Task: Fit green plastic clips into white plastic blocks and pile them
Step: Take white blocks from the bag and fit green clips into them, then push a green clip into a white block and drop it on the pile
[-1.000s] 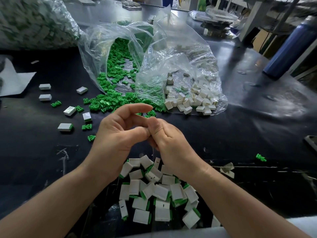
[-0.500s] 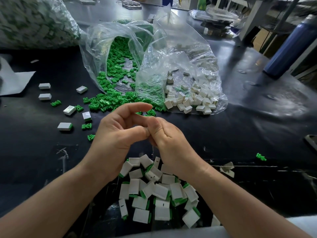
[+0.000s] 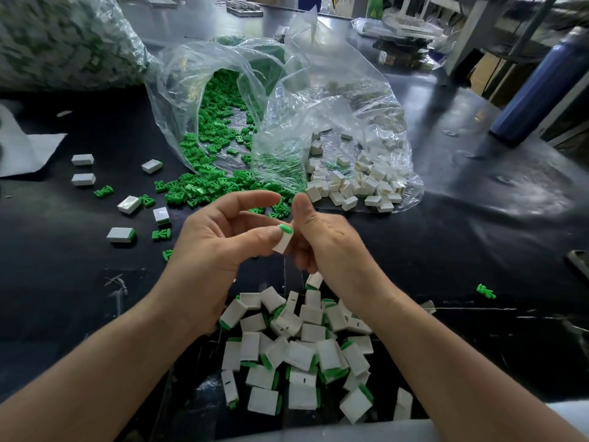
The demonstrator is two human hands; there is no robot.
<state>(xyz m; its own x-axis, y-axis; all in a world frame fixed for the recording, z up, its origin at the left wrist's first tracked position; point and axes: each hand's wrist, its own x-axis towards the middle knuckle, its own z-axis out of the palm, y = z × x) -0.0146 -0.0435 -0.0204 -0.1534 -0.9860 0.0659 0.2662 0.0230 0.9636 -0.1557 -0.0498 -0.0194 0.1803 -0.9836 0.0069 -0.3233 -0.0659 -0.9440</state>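
Note:
My left hand [image 3: 220,247] and my right hand [image 3: 325,240] meet above the black table [image 3: 446,237]. Between them is a white block [image 3: 283,242] with a green clip [image 3: 286,229] sticking out of its top. My left thumb presses on the block and my right fingers curl under it, right thumb raised. Below my wrists lies a pile of fitted blocks [image 3: 296,349]. Loose green clips [image 3: 207,189] spill from a clear bag [image 3: 204,90]. A second clear bag [image 3: 366,122] holds white blocks [image 3: 353,186].
Stray white blocks [image 3: 83,179] and clips [image 3: 104,191] dot the table at left. A single clip [image 3: 485,291] lies at right. A blue bottle [image 3: 538,87] stands at the back right, and a large full bag [image 3: 60,39] fills the back left.
My hands have opened apart slightly. The white block with its green clip now shows between them, and my right thumb has lifted.

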